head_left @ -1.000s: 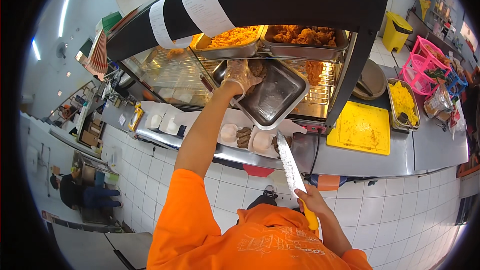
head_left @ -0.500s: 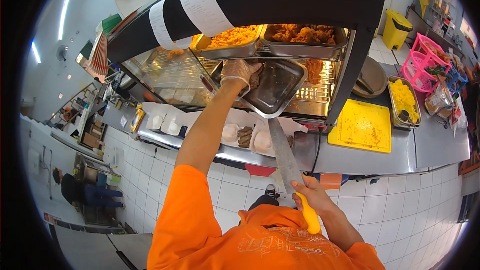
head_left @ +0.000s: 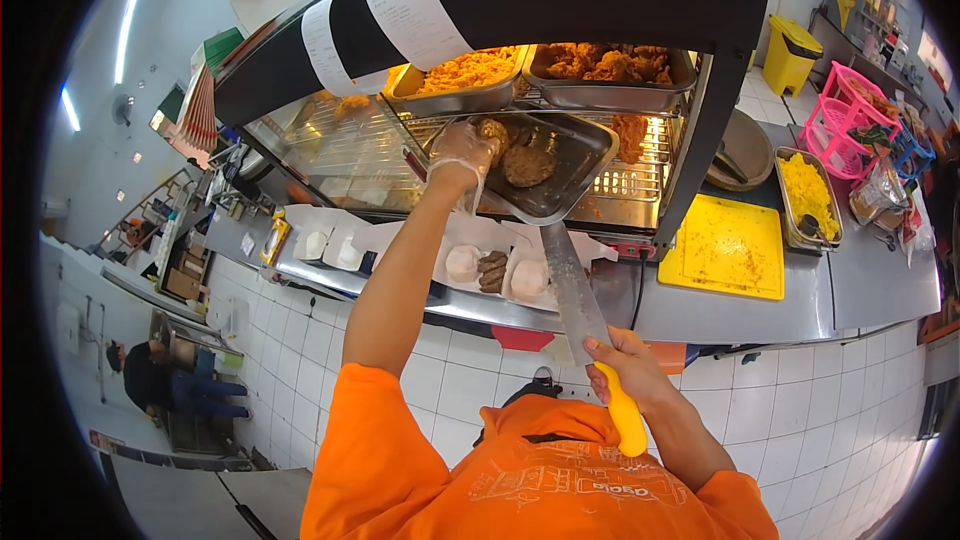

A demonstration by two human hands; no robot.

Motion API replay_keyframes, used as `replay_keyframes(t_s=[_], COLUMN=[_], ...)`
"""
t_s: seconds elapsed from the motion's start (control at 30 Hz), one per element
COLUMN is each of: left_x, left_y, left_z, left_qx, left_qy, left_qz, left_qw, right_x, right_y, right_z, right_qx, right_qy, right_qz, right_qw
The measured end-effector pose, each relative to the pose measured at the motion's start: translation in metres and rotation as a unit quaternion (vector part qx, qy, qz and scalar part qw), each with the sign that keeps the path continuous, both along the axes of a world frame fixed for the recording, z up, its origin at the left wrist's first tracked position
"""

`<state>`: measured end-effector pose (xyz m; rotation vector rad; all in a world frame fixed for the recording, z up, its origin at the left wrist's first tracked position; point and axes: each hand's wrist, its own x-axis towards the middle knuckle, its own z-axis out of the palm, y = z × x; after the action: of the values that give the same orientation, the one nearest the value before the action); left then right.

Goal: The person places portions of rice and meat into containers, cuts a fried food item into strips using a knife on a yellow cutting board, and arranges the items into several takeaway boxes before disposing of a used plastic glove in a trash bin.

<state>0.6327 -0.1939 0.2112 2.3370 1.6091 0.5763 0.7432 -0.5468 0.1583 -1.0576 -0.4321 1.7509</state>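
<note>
My left hand (head_left: 460, 155), in a clear plastic glove, has its fingers closed on a browned patty (head_left: 492, 132) inside a steel tray (head_left: 578, 158) in the heated cabinet. A second round patty (head_left: 528, 166) lies flat in that tray. My right hand (head_left: 625, 370) grips a large knife (head_left: 580, 310) by its yellow handle, the blade pointing up toward the tray's near corner. Below, on the front ledge, paper wrappers hold white rice mounds (head_left: 462, 262) and dark sliced patties (head_left: 492, 270).
Pans of fried food (head_left: 609, 65) fill the upper shelf. Rightward are a yellow cutting board (head_left: 720, 250), a pan of yellow food (head_left: 805, 190), a round pan (head_left: 755, 140) and pink baskets (head_left: 835, 125). Another person (head_left: 180, 390) bends at the lower left, by a sink.
My left hand has shifted slightly left, leaving a round patty exposed in the middle of the tray. My right hand and the knife have risen a little, the blade nearer the tray.
</note>
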Motion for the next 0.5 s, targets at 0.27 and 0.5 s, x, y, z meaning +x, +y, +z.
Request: replay_keyframes(t_s=[0.27,0.5], left_x=[-0.002,0.019], left_y=[-0.024,-0.043], left_z=[0.022,0.027], left_qx=[0.166,-0.087], left_qy=[-0.067,0.126], left_qz=[-0.071,-0.114], left_qw=[0.981,0.982], right_x=[0.003,0.003], right_y=[0.01,0.011], right_z=[-0.001,-0.003], right_qx=[0.005,0.006], right_qy=[0.006,0.019], right_qz=[-0.007,-0.022], right_qw=[1.0,1.0])
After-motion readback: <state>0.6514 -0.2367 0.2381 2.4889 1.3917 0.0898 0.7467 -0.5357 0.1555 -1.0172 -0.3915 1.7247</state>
